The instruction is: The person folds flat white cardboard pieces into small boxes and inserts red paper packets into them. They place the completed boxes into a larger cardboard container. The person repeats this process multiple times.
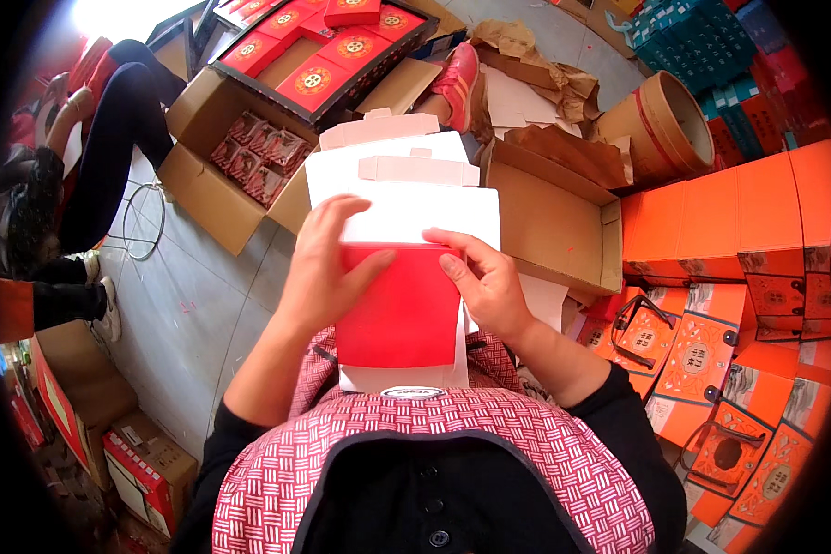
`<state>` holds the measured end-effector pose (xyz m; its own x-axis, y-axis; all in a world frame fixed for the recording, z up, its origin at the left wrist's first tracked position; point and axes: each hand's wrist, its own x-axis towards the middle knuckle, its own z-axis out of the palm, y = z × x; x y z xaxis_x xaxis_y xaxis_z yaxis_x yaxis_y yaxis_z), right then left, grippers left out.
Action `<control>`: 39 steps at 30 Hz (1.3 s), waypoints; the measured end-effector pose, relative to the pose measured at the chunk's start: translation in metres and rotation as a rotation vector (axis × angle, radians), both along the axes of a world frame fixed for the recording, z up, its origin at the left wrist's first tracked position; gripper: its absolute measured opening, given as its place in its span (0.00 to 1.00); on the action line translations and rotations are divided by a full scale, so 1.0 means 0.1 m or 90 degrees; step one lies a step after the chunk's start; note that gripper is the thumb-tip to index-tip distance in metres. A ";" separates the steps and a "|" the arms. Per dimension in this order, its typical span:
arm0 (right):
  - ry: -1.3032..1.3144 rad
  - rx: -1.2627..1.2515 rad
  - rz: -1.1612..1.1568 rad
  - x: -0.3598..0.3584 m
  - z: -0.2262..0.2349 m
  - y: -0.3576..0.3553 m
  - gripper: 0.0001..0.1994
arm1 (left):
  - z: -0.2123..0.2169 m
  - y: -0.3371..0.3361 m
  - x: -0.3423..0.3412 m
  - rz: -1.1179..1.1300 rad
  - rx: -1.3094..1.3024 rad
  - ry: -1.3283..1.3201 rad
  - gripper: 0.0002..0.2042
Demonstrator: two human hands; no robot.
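Observation:
A flat red card piece [402, 314], perhaps a box panel, lies over my lap on top of white card blanks [434, 208]. My left hand [328, 263] is at its upper left side, fingers apart, with the thumb stretched over the red surface. At the upper right corner, my right hand [485, 282] pinches the red card's edge between thumb and bent index finger. Pale tabs [418, 170] of the white blanks stick out beyond the red card. The underside of the red card is hidden.
An open carton [235, 180] of small red packets stands ahead left, beside a tray of red boxes [314, 81]. An open cardboard box [549, 217] and a cardboard drum [656, 125] are ahead right. Orange boxes [702, 355] are stacked at right. Another person's leg [120, 120] shows at left.

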<state>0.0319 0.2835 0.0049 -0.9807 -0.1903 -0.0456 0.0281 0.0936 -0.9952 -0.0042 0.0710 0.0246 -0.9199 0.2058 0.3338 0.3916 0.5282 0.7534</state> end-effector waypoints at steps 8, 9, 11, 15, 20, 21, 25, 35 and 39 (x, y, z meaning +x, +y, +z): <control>0.107 0.072 -0.017 0.16 -0.03 -0.23 0.13 | -0.51 -0.05 0.37 0.023 0.483 -0.358 0.07; 0.113 0.034 -0.027 0.15 -0.07 -0.26 0.11 | -0.49 -0.06 0.36 0.017 0.484 -0.362 0.05; 0.050 -0.016 0.009 0.11 -0.16 -0.22 0.12 | -0.46 -0.05 0.33 0.005 0.484 -0.368 0.04; -0.004 0.022 0.053 0.00 -0.07 -0.19 0.14 | -0.50 -0.08 0.31 0.059 0.486 -0.371 0.05; -0.072 0.087 0.085 -0.08 -0.13 -0.22 0.14 | -0.51 -0.04 0.31 0.073 0.538 -0.447 0.07; -0.099 0.076 0.092 -0.09 -0.14 -0.21 0.13 | -0.48 -0.05 0.31 0.074 0.553 -0.463 0.07; -0.119 0.097 0.120 -0.16 -0.17 -0.17 0.13 | -0.50 -0.06 0.26 0.079 0.555 -0.506 0.06; 0.282 0.504 0.166 -0.81 -0.40 -0.01 0.22 | -0.65 -0.45 -0.39 0.121 0.128 -0.006 0.05; 0.210 0.360 0.163 -0.85 -0.43 0.04 0.25 | -1.42 -1.18 -1.45 0.406 0.269 -0.175 0.07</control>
<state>-0.0530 0.2874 -0.0378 -0.8878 -0.4520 0.0867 -0.3592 0.5629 -0.7444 -0.1489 -0.0473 -0.1173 -0.8779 -0.4787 0.0111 -0.1168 0.2365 0.9646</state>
